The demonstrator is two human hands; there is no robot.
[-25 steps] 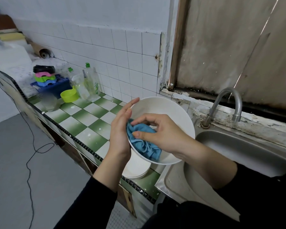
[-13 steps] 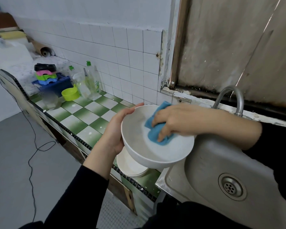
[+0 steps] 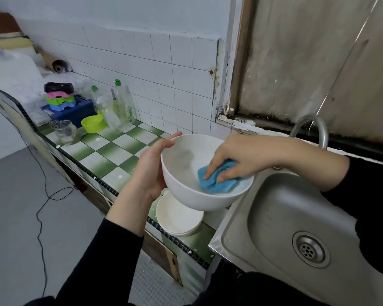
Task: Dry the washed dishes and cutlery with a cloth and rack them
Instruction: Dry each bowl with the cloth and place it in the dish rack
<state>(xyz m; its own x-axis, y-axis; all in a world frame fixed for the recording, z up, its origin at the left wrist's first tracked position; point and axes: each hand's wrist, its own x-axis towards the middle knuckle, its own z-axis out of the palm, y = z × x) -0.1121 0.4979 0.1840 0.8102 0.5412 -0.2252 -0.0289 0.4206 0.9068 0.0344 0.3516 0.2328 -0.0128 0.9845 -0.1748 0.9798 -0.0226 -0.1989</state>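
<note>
My left hand (image 3: 149,167) grips the left rim and outer wall of a large white bowl (image 3: 186,191), held above the counter edge with its mouth facing up. My right hand (image 3: 237,156) presses a blue cloth (image 3: 217,180) against the inside of the bowl on its right side. Below the bowl, a stack of white bowls (image 3: 178,217) sits on the green-and-white checkered counter (image 3: 111,155). A blue rack (image 3: 75,111) with coloured plastic items stands far left on the counter.
A steel sink (image 3: 296,228) with a drain and a curved tap (image 3: 312,129) lies to the right. A glass jar (image 3: 64,132), a lime-green bowl (image 3: 93,124) and detergent bottles (image 3: 122,104) stand at the counter's far end. A black cable (image 3: 40,199) trails on the grey floor.
The bowl has tipped from facing me to mouth-up and dropped lower. My right hand and cloth slid from the bowl's upper rim down to its inner right side.
</note>
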